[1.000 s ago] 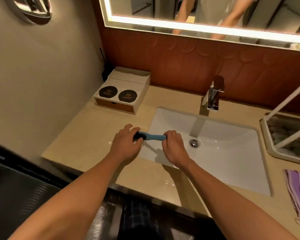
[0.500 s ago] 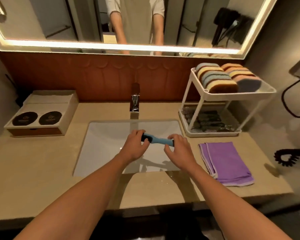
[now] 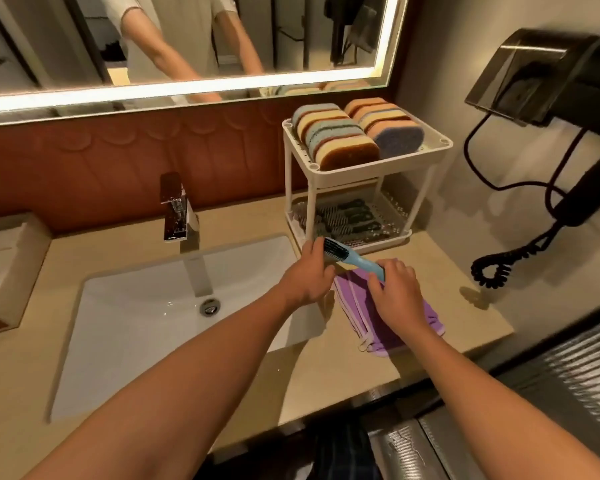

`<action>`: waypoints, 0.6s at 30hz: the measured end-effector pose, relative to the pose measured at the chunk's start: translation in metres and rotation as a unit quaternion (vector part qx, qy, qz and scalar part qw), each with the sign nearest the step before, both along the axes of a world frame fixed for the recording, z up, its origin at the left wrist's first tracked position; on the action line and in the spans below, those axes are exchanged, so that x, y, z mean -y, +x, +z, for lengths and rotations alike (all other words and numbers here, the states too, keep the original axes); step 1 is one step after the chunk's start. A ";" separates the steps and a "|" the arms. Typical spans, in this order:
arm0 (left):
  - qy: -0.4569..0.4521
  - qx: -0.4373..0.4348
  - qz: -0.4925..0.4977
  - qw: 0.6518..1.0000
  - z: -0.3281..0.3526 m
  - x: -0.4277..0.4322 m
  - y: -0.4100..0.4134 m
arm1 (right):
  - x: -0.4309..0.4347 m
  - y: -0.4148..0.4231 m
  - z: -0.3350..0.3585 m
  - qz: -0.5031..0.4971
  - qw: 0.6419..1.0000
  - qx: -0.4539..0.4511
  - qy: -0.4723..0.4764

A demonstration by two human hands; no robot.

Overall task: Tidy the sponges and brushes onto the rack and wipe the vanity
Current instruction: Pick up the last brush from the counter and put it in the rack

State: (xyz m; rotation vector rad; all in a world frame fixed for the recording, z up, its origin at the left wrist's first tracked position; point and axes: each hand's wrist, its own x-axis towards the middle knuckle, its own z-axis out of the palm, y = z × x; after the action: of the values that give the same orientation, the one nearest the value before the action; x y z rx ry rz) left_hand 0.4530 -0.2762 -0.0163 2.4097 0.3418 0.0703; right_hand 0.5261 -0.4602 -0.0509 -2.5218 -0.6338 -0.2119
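Beige vanity counter (image 3: 326,372) with a white sink (image 3: 146,327) and a two-level rack (image 3: 364,168) under the lit mirror (image 3: 187,39).
Both hands grasp one blue brush (image 3: 352,258) above the purple cloth (image 3: 388,323): left hand (image 3: 310,275) at the bristle end, right hand (image 3: 397,292) at the handle. Sponges (image 3: 354,133) fill the upper level; dark brushes (image 3: 350,216) lie on the lower level.

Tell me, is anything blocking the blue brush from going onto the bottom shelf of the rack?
Nothing visible does. Both hands hold the brush just in front of the rack, whose open front faces it. Other brushes already lie on the bottom shelf, so space looks tight.
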 end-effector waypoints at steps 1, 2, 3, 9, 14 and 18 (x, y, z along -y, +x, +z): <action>0.015 -0.006 -0.009 1.000 -0.002 0.006 0.010 | 0.003 0.006 -0.003 -0.025 1.000 -0.001 0.004; 0.029 -0.012 -0.017 0.999 -0.003 0.011 0.016 | 0.005 0.010 -0.004 -0.046 0.999 -0.004 0.006; 0.047 -0.014 -0.028 0.998 -0.006 0.015 0.025 | 0.006 0.016 -0.007 -0.064 0.998 -0.010 0.011; 0.148 -0.002 -0.103 0.984 -0.019 0.019 0.069 | -0.013 0.052 -0.017 -0.141 0.979 -0.103 0.104; 0.198 -0.034 -0.135 0.970 -0.032 0.019 0.108 | -0.039 0.086 -0.028 -0.201 0.954 -0.173 0.140; 0.170 -0.066 -0.137 0.974 -0.034 0.026 0.132 | -0.052 0.107 -0.031 -0.193 0.970 -0.123 0.086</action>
State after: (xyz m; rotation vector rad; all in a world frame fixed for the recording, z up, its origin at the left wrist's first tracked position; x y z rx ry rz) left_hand 0.5850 -0.3022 -0.0504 2.7863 0.0543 -0.1695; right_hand 0.6329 -0.4086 -0.0818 -2.4265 -0.0215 -0.0844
